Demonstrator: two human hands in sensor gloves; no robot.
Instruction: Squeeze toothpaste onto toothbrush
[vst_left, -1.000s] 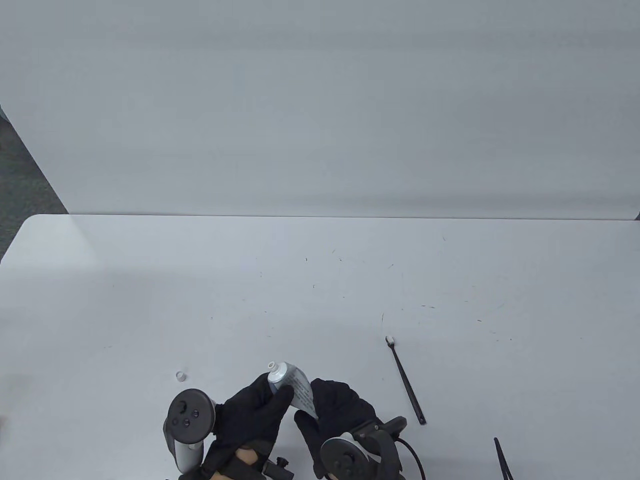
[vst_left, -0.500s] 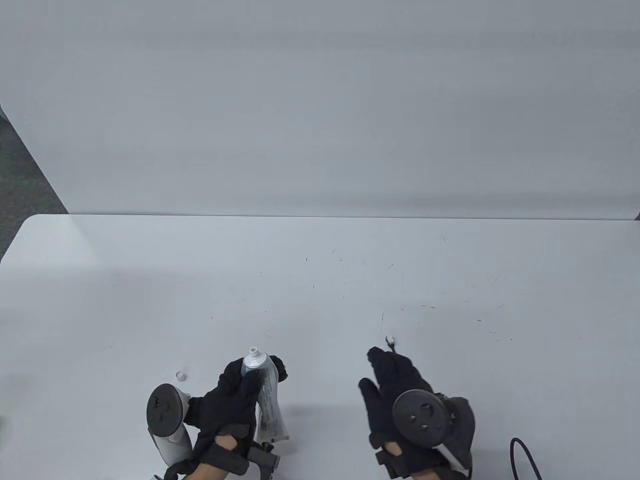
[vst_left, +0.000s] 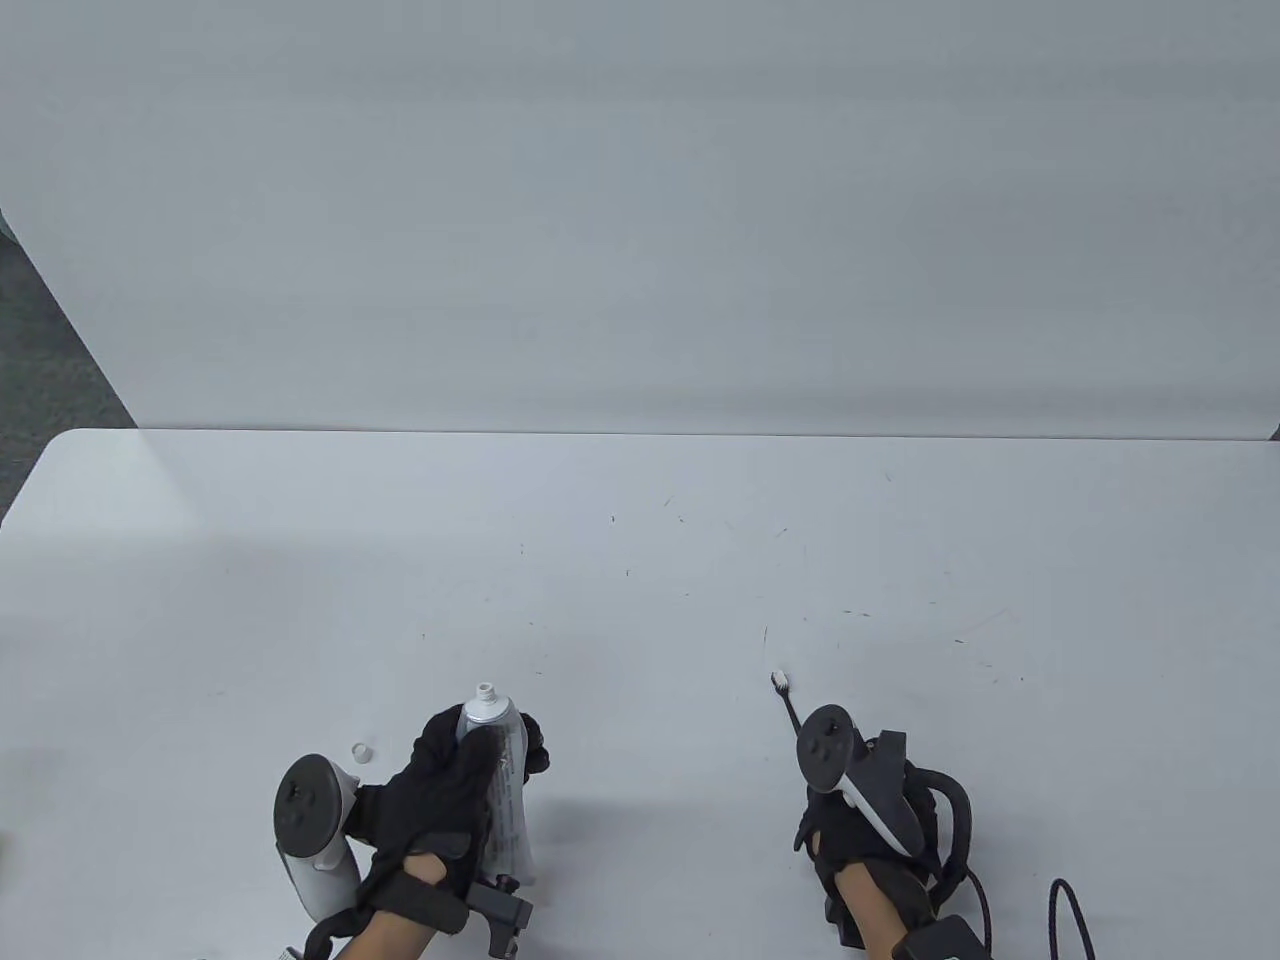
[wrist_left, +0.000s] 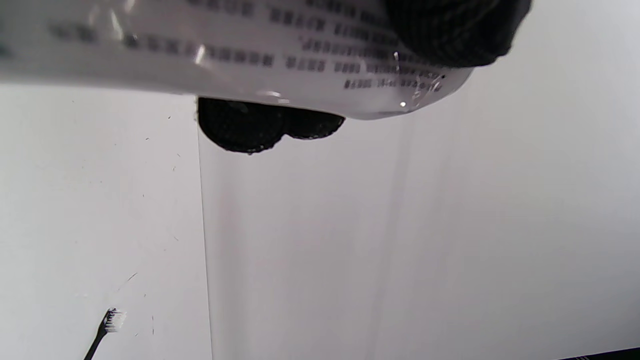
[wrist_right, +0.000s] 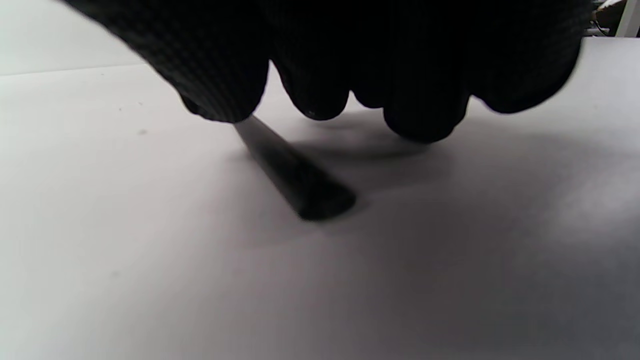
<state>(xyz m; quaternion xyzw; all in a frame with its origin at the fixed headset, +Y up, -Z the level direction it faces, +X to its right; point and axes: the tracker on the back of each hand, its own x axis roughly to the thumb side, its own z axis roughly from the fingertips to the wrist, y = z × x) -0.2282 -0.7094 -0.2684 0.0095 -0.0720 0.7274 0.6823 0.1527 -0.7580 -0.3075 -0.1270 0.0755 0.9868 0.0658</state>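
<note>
Lying on the white surface (vst_left: 640, 560) at the right, the black toothbrush (vst_left: 781, 690) shows only its white bristle head and a short run of handle from above; the rest is hidden under the right hand (vst_left: 860, 850). The right wrist view shows what the table view cannot: gloved fingers (wrist_right: 310, 75) curled down over the handle, whose end rests on the surface, though whether that grip has closed on it cannot be told. The left hand (vst_left: 450, 790) holds the uncapped toothpaste tube (vst_left: 500, 770), nozzle pointing away from the person. The left wrist view shows the tube's printed side crossed by fingertips (wrist_left: 250, 125), with the brush head low at left. A small white cap (vst_left: 362, 751) sits just left of that hand.
</note>
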